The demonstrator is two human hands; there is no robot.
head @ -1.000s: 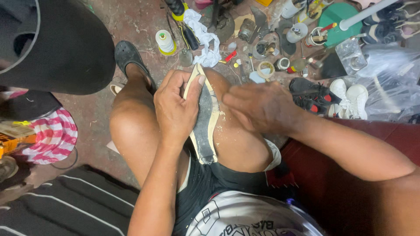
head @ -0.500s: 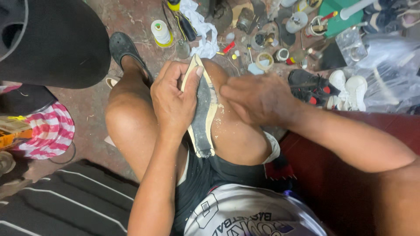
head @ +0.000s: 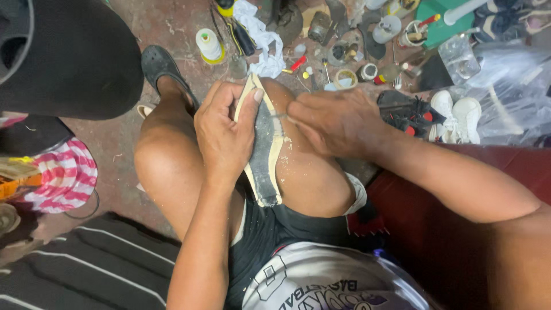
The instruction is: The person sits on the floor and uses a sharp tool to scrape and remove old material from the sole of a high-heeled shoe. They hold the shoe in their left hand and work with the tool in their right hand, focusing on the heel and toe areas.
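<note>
Right hand (head: 336, 121) shifted closer against shoe sole (head: 265, 155) edge, left hand (head: 225, 135) alongside

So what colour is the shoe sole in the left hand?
Dark grey shoe sole with a cream edge; head view.

Both hands over the bare knees: left (head: 224, 135) curled in a grip, right (head: 336, 123) knuckles-up, fingers bent.

Dark, pale-rimmed shoe sole (head: 265, 150), seemingly knee-propped
</note>
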